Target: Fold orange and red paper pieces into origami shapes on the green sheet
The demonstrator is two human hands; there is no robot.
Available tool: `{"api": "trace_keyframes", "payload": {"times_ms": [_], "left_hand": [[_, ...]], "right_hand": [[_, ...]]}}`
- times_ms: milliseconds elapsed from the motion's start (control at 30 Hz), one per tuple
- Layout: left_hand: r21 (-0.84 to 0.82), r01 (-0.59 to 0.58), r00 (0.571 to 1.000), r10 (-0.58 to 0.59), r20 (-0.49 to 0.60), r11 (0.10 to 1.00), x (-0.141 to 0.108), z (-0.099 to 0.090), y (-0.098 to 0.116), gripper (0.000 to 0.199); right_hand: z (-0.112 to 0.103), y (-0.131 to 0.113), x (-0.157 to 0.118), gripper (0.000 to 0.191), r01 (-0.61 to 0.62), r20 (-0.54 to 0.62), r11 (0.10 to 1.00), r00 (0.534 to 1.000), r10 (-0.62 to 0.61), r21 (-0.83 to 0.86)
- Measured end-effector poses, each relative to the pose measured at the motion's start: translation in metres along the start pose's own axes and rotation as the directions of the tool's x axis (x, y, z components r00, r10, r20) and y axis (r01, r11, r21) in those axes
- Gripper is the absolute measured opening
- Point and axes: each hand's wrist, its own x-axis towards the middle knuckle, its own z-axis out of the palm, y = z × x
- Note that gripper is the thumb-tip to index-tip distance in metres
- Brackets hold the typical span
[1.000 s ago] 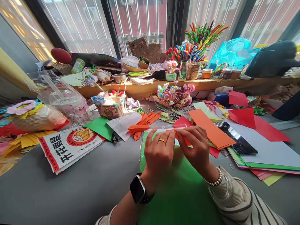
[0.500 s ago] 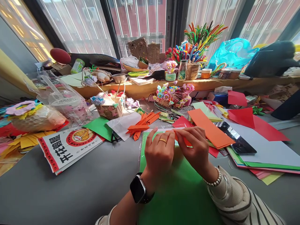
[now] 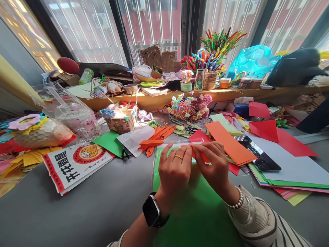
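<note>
Both my hands meet over a green sheet (image 3: 200, 212) on the table. My left hand (image 3: 174, 168), with a ring and a watch, has its fingers bent down and pinching a piece of orange paper (image 3: 205, 157). Close against it, my right hand (image 3: 212, 164) grips the same paper between thumb and fingers. Most of that paper is hidden behind the hands. Beyond them lies a pile of folded orange paper strips (image 3: 157, 139). Flat orange paper pieces (image 3: 228, 142) rest just right of my right hand.
Coloured paper sheets (image 3: 300, 171) and a phone (image 3: 259, 154) lie at the right. On the left are a printed paper bag (image 3: 77, 164) and a plastic-wrapped cup (image 3: 74, 118). A basket (image 3: 120, 121) and craft flowers (image 3: 189, 106) stand farther back, below a crowded windowsill (image 3: 159, 97).
Both hands stay almost in place, still pinching the orange paper. The view has shifted very slightly; nothing else has visibly moved.
</note>
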Motion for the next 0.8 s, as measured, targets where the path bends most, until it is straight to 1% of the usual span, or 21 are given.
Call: {"api": "trace_keyframes", "payload": {"times_ms": [67, 100, 133, 167, 200, 233, 267, 300, 367, 433, 500, 533, 600, 700, 800], "left_hand": [[-0.032, 0.035, 0.999, -0.034, 0.035, 0.999, 0.004, -0.003, -0.003, 0.014], [-0.064, 0.074, 0.994, -0.069, 0.081, 0.995, 0.006, -0.006, -0.006, 0.014], [-0.111, 0.122, 0.983, -0.106, 0.147, 0.986, 0.008, -0.009, -0.010, 0.013], [-0.175, 0.186, 0.956, -0.137, 0.258, 0.967, 0.011, -0.012, -0.014, 0.013], [-0.231, 0.273, 0.907, -0.169, 0.387, 0.934, 0.013, -0.016, -0.020, 0.012], [-0.277, 0.372, 0.836, -0.190, 0.514, 0.886, 0.015, -0.018, -0.026, 0.012], [-0.332, 0.455, 0.769, -0.177, 0.614, 0.826, 0.016, -0.020, -0.031, 0.013], [-0.383, 0.523, 0.708, -0.137, 0.693, 0.761, 0.017, -0.020, -0.036, 0.016], [-0.438, 0.627, 0.606, -0.050, 0.794, 0.644, 0.016, -0.019, -0.045, 0.019], [-0.447, 0.703, 0.537, -0.001, 0.844, 0.553, 0.013, -0.014, -0.050, 0.022], [-0.440, 0.755, 0.499, 0.011, 0.867, 0.486, 0.010, -0.008, -0.051, 0.024], [-0.435, 0.771, 0.485, 0.013, 0.874, 0.465, 0.008, -0.006, -0.052, 0.024], [-0.426, 0.787, 0.468, 0.017, 0.884, 0.446, 0.006, -0.002, -0.052, 0.024], [-0.420, 0.785, 0.461, 0.024, 0.887, 0.456, 0.004, 0.001, -0.052, 0.024], [-0.430, 0.763, 0.480, 0.022, 0.877, 0.483, 0.003, 0.003, -0.052, 0.024]], "right_hand": [[-0.004, 0.001, 0.004, 0.013, -0.007, 0.035, 1.000, 0.999, 0.007, 0.008], [-0.006, 0.002, 0.007, 0.013, -0.014, 0.076, 1.000, 0.997, 0.012, 0.019], [-0.010, 0.003, 0.010, 0.013, -0.023, 0.158, 0.999, 0.987, 0.016, 0.043], [-0.013, 0.005, 0.013, 0.013, -0.035, 0.266, 0.996, 0.964, 0.012, 0.082], [-0.016, 0.007, 0.016, 0.013, -0.053, 0.388, 0.990, 0.922, -0.002, 0.130], [-0.019, 0.008, 0.019, 0.014, -0.087, 0.488, 0.981, 0.873, -0.008, 0.173], [-0.021, 0.010, 0.020, 0.015, -0.131, 0.555, 0.972, 0.832, -0.001, 0.197], [-0.022, 0.012, 0.021, 0.016, -0.177, 0.605, 0.960, 0.796, 0.010, 0.217], [-0.022, 0.015, 0.020, 0.018, -0.286, 0.680, 0.930, 0.731, 0.057, 0.230], [-0.021, 0.017, 0.019, 0.018, -0.398, 0.741, 0.893, 0.661, 0.121, 0.210], [-0.019, 0.019, 0.017, 0.019, -0.487, 0.786, 0.856, 0.593, 0.177, 0.175], [-0.019, 0.019, 0.016, 0.019, -0.517, 0.800, 0.841, 0.567, 0.197, 0.159], [-0.018, 0.019, 0.015, 0.020, -0.547, 0.816, 0.825, 0.535, 0.218, 0.138], [-0.016, 0.020, 0.011, 0.021, -0.543, 0.820, 0.830, 0.530, 0.217, 0.131], [-0.013, 0.020, 0.008, 0.021, -0.520, 0.806, 0.847, 0.545, 0.230, 0.110]]}}
